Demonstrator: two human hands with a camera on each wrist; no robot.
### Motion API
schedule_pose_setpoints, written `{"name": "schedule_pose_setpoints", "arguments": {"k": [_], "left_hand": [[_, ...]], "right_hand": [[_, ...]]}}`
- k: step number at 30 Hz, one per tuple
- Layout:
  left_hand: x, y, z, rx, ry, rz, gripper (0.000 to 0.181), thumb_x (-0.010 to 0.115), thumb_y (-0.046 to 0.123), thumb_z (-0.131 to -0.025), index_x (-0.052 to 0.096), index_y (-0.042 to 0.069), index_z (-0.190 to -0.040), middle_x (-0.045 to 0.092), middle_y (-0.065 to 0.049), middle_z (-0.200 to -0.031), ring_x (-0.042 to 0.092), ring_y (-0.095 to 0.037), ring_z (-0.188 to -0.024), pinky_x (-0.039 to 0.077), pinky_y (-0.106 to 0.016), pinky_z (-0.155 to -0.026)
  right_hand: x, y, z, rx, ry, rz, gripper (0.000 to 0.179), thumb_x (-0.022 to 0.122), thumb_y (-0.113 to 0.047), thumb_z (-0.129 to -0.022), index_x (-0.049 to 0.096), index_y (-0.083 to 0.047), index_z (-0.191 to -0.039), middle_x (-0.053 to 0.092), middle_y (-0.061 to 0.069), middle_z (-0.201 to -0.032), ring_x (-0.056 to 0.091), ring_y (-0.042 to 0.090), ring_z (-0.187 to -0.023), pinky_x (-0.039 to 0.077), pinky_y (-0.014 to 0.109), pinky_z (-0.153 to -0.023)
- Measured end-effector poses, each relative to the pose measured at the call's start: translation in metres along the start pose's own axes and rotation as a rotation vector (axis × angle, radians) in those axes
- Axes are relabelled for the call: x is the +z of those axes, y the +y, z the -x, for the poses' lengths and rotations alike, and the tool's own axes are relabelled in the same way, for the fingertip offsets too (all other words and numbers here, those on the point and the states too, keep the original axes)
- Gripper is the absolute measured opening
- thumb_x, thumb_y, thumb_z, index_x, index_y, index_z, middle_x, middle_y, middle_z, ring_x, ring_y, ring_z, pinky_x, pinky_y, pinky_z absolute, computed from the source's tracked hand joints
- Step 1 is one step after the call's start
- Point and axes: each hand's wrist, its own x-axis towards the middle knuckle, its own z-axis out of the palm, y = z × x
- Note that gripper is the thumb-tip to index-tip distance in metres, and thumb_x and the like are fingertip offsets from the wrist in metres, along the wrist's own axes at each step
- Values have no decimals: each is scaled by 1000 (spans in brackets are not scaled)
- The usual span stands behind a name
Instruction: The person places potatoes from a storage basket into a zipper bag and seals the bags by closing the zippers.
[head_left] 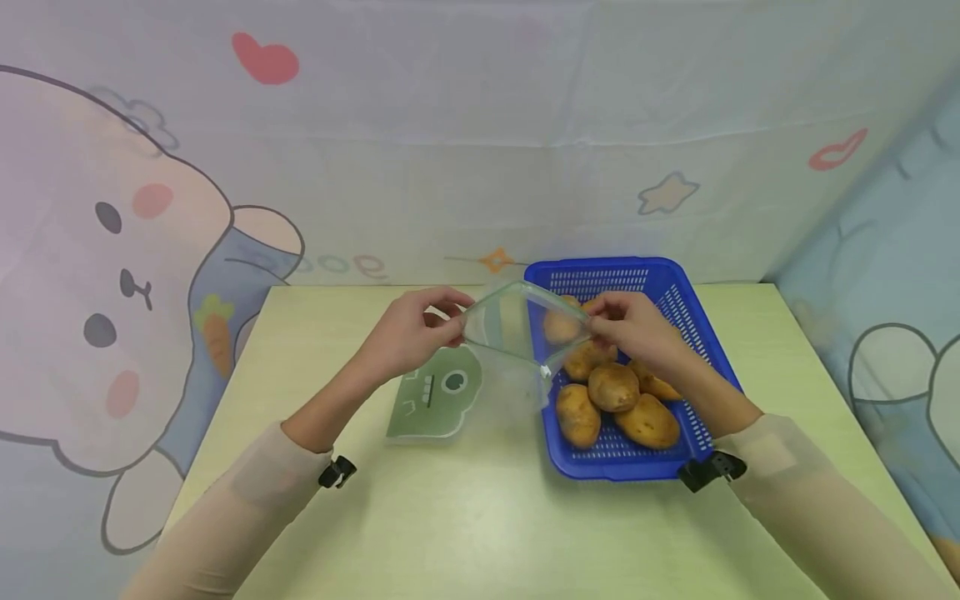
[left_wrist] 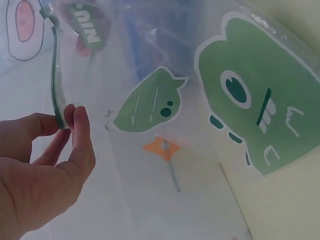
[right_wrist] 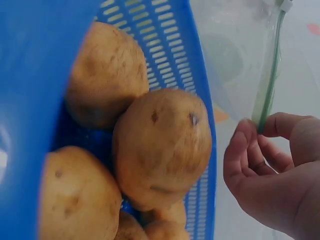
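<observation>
A clear zip bag (head_left: 510,379) with green cartoon prints hangs between my two hands, its mouth spread into a diamond shape. My left hand (head_left: 420,329) pinches one end of the bag's rim between thumb and fingers; the left wrist view shows the green zip strip (left_wrist: 54,75) running up from that pinch. At the opposite end, my right hand (head_left: 630,325) pinches the rim, above the blue basket (head_left: 555,446). Several brown potatoes (head_left: 615,387) lie in the basket. A white slider (right_wrist: 286,5) sits on the zip strip in the right wrist view.
The basket stands on the right half of a pale wooden table (head_left: 465,533). Behind the table hangs a cloth backdrop (head_left: 450,150) printed with cartoon figures. A dark clip (head_left: 337,472) is at the left sleeve and another black clip (head_left: 711,471) at the right one.
</observation>
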Motion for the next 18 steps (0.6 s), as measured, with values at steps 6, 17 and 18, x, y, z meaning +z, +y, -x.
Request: {"name": "schedule_pose_setpoints", "arguments": {"k": [6, 17, 18], "left_hand": [[5, 4, -3, -3, 37, -75, 24, 60, 10, -100, 73, 11, -120, 72, -3, -92, 76, -15, -78, 53, -32, -64], [-9, 15, -2, 63, 183, -296, 22, 61, 6, -95, 78, 9, -109, 65, -5, -96, 67, -22, -85, 56, -37, -72], [-11, 16, -1, 55, 180, -287, 23, 60, 6, -95, 78, 9, -109, 65, -4, -96, 68, -21, -85, 57, -37, -71]], "right_hand": [[15, -12, 1, -109, 95, 144, 11, 67, -14, -103, 68, -3, -102, 67, 15, -82, 64, 36, -69, 47, 26, -49], [12, -6, 1, -126, 166, 213, 7, 65, -8, -101, 71, -4, -101, 70, 16, -86, 68, 44, -77, 60, 35, -60], [10, -6, 1, -117, 166, 208, 8, 65, -8, -101, 71, -4, -102, 70, 17, -87, 69, 43, -78, 61, 36, -62]]}}
